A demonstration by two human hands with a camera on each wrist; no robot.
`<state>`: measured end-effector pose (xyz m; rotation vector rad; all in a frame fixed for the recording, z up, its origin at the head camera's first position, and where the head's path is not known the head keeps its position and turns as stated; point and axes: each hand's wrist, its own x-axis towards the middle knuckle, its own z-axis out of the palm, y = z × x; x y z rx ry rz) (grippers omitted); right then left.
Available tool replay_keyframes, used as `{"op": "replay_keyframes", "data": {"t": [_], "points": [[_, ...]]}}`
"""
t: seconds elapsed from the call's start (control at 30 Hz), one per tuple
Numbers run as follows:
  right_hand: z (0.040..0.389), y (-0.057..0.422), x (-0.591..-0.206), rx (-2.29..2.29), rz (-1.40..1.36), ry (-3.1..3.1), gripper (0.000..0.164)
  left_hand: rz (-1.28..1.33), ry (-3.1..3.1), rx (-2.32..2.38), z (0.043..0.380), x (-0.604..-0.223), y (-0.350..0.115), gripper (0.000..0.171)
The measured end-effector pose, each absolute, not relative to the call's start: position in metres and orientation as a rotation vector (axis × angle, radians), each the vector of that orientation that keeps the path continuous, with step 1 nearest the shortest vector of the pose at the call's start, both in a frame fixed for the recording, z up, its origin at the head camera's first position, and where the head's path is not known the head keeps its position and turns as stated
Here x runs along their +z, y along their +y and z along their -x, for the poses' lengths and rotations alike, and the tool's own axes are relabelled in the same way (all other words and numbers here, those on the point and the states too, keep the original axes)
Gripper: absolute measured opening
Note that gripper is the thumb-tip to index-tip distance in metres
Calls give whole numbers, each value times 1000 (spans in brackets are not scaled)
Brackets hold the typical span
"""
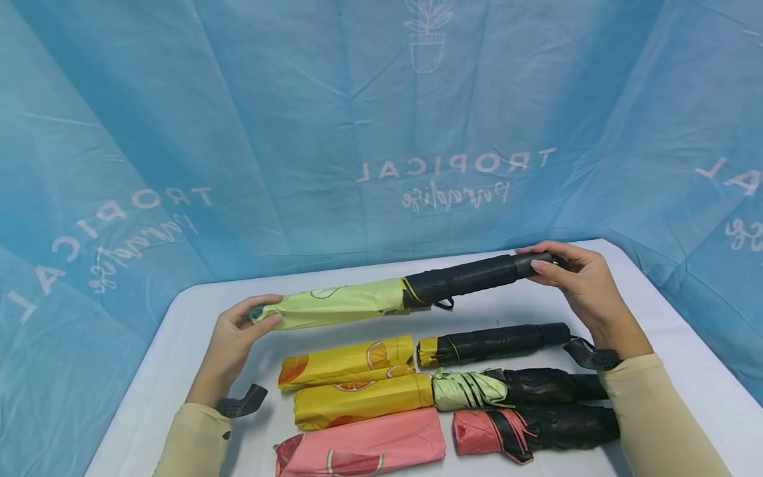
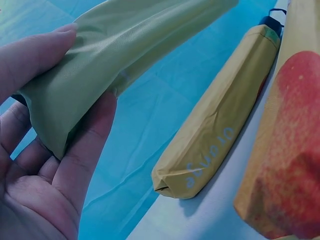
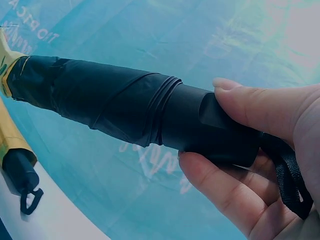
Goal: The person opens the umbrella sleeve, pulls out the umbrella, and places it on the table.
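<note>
My left hand (image 1: 235, 334) pinches the closed far end of a light green umbrella sleeve (image 1: 340, 305), thumb on one side and fingers on the other. The right hand (image 1: 584, 285) grips the black handle of a folded black umbrella (image 1: 465, 278) with yellow edging. Sleeve and umbrella form one long line held above the table, right end higher. Where they meet, the umbrella's yellow-edged end is at the sleeve's mouth; how much lies inside is hidden. In the right wrist view, a black wrist strap (image 3: 287, 175) hangs from the handle (image 3: 200, 125).
On the white table (image 1: 197, 311) lie two yellow sleeves (image 1: 346, 363) and a pink sleeve (image 1: 369, 444). To their right are folded umbrellas: yellow-tipped black (image 1: 489, 344), green-and-black (image 1: 536, 387), pink-and-black (image 1: 566, 427). A blue printed curtain (image 1: 298, 165) surrounds the table's back and sides.
</note>
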<state>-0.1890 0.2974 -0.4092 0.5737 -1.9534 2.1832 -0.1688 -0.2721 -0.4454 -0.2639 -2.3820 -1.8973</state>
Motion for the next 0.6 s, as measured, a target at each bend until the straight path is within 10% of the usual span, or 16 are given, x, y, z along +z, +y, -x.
{"op": "replay_keyframes", "data": {"t": [0.6], "points": [[185,326,-419,2196,-610,-1960,27,248,-2443,-1853,172,-454,-274,41]]}}
